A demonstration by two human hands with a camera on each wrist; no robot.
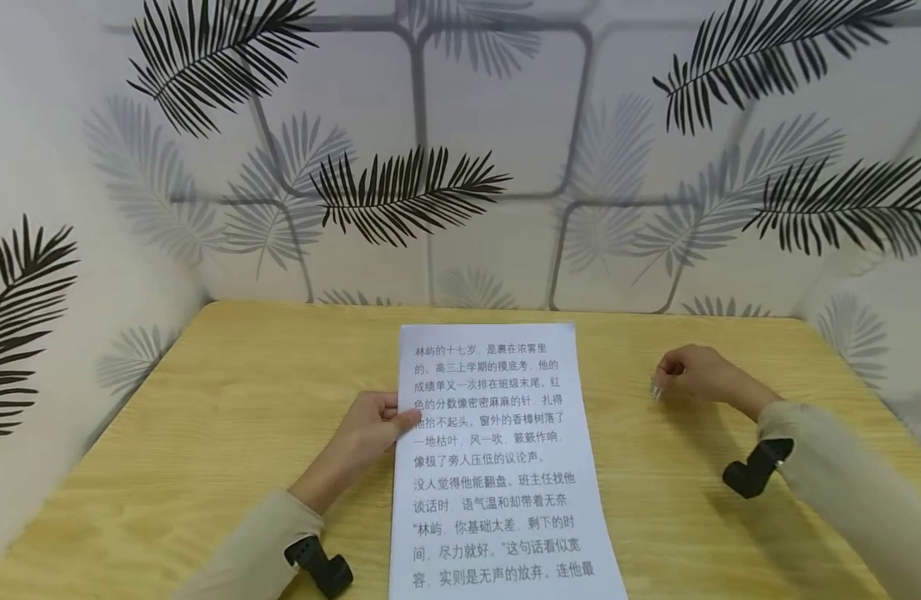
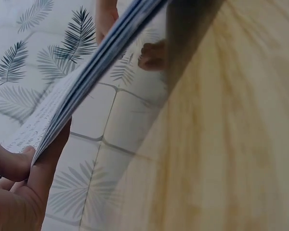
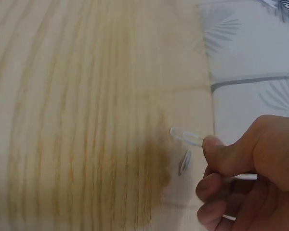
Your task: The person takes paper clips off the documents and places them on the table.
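Note:
A stack of printed paper sheets [image 1: 490, 492] stands out in the middle of the head view, with large Chinese text on its front. My left hand [image 1: 366, 433] pinches its left edge, thumb on the printed face and fingers behind. In the left wrist view the stack's edge [image 2: 82, 86] shows several layers. To the right, apart from the paper, my right hand [image 1: 700, 375] pinches a pale paper clip [image 3: 185, 136] between thumb and fingertips. A second clip-like shape [image 3: 185, 162] shows just below it; whether it lies on the table I cannot tell.
The wooden table [image 1: 242, 400] runs under both arms. Behind and beside it hangs a pale cloth or wall covering [image 1: 490, 108] with a leaf print. Each wrist wears a black strap with a small device, left [image 1: 321, 567] and right [image 1: 756, 468].

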